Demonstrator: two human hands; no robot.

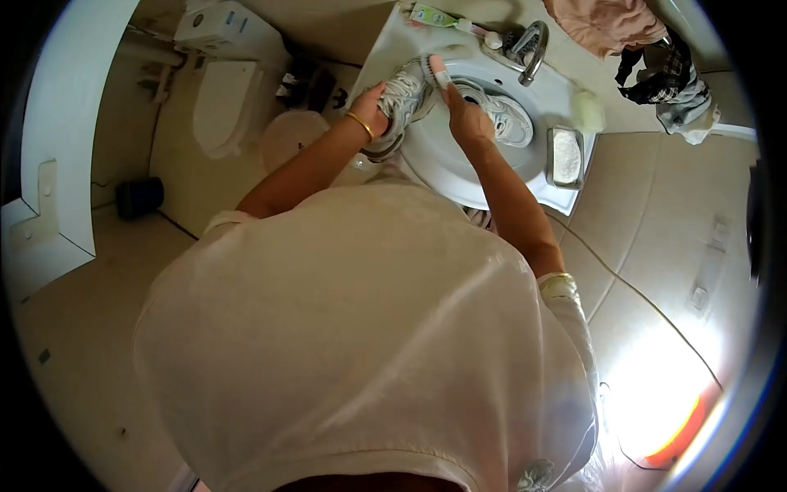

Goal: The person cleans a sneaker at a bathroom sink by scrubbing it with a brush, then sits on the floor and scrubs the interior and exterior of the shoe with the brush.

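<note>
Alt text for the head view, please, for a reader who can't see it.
A person's left grip holds a white sneaker at the edge of a washbasin while the right grip holds a pink-and-white brush close to it. A second white sneaker lies in the washbasin, near the faucet.

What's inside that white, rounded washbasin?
A white sneaker lies in the white, rounded washbasin, partly covered by the person's right hand. Whatever is beneath the sneaker or behind that hand can't be seen.
</note>
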